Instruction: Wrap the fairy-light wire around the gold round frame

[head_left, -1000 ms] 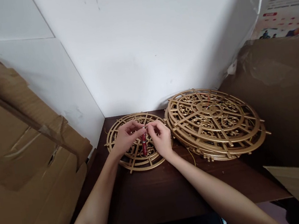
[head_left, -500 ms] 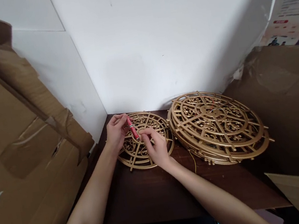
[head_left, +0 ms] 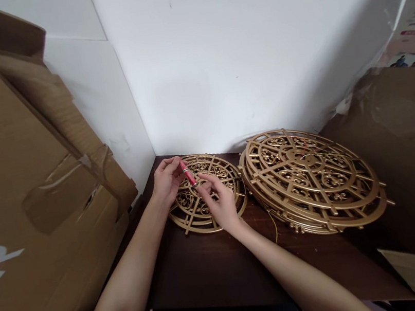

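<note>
My left hand (head_left: 167,181) is closed on the upper end of a slim red stick (head_left: 188,174) with a silver band around its middle. It looks like a marker or a row of small batteries; I cannot tell which. At the stick's lower end, the thumb and fingertips of my right hand (head_left: 219,200) close around the tip. The stick slants down to the right, above a round gold openwork panel (head_left: 198,224) with scroll patterns. That panel lies flat on the dark table, partly covered by both hands.
A stack of larger round gold panels (head_left: 312,176) stands to the right, overhanging slightly. From beneath it a thin yellow wire (head_left: 275,228) runs onto the dark table (head_left: 209,269). Cardboard (head_left: 46,148) rises at left, a brown box (head_left: 405,147) at right, a white wall (head_left: 216,60) behind.
The view has shifted slightly left, so everything appears farther right. My right fingers have spread a little and now meet the red stick's lower end. My left hand keeps its grip.
</note>
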{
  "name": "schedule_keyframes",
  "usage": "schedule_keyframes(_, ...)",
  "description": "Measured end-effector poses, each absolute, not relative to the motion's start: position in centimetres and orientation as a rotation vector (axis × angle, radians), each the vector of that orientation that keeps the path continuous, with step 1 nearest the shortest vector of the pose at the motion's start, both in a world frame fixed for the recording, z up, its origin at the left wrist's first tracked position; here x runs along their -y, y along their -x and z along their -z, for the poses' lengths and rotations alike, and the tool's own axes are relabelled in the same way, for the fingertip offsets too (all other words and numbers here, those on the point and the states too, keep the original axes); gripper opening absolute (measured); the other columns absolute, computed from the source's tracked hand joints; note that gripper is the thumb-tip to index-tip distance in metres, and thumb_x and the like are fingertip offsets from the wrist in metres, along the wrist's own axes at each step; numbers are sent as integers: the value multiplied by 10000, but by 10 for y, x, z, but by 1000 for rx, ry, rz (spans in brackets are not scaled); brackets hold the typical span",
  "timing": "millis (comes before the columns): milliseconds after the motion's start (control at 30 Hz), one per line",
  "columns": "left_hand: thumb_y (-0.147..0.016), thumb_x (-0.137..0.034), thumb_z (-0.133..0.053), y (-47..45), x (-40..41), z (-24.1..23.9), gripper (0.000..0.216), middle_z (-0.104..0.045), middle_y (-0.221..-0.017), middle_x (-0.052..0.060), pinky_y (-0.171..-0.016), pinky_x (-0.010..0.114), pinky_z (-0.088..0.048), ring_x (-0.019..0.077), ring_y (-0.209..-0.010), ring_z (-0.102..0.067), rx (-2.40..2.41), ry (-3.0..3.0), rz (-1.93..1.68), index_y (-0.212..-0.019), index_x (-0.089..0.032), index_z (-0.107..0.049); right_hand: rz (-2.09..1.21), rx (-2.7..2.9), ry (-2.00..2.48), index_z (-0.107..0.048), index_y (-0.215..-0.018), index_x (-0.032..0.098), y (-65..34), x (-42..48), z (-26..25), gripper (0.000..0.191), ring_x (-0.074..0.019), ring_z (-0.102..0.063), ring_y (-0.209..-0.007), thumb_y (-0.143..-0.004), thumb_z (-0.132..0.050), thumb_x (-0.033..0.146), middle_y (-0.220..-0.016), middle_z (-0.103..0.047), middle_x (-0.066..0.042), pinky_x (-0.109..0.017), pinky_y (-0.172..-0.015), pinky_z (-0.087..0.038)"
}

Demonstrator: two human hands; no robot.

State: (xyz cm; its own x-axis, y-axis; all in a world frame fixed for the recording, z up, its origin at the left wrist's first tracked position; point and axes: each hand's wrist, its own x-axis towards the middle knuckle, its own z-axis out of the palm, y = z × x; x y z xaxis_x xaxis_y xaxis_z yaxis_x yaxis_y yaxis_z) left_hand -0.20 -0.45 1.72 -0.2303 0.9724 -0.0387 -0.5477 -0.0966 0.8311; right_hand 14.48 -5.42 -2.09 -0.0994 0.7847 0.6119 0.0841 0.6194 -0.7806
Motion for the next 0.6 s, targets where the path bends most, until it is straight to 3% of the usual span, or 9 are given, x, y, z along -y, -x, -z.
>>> schedule_keyframes(133, -676, -177, -742, 1, 4, -16, 204, -668, -708, 26, -559, 211, -490, 133, -687, -639, -892, -658, -1621, -737, -149, -549, -776, 1523, 775, -583, -1131, 203, -144, 52, 22, 264, -118, -616, -652, -873, -560, 253, -732, -640, 13, -244, -667, -501)
schedule_keyframes(367, -672, -175, -743, 2, 4, -15, 215, -656, -718, 20, -586, 234, -503, 139, -696, -640, -892, -656, -1644, -739, -149, -541, -943, 1374, 799, -655, -883, 182, -145, 48, 25, 140, -114, -587, -582, -835, -629, 311, -695, -660, 0, -239, -589, -471)
schedule_keyframes(600, -666, -188, -753, 0, 4, -15, 239, -657, -716, 21, -589, 226, -504, 131, -692, -638, -922, -658, -1643, -741, -148, -530, -810, 1446, 837, -676, -799, 172, -147, 49, 19, 129, -107, -532, -605, -814, -644, 296, -708, -647, -4, -233, -592, -434)
